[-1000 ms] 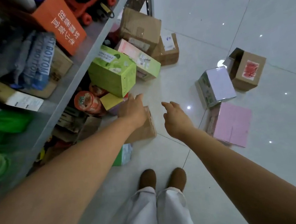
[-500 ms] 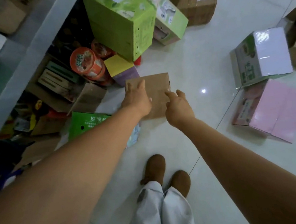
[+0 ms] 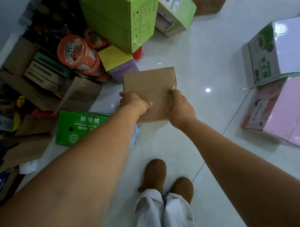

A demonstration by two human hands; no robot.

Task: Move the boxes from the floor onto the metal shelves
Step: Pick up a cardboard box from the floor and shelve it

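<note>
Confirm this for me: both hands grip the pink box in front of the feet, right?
No. The head view shows the left hand and right hand gripping the brown box in front of the feet; the pink box lies on the floor.

The cardboard box [image 3: 150,87] is plain brown. At twelve o'clock is a lime-green carton [image 3: 117,15], at three o'clock a pink box [image 3: 295,114], at nine o'clock a green box [image 3: 81,127] with white characters. The floor tiles [image 3: 203,44] are glossy white.
</note>
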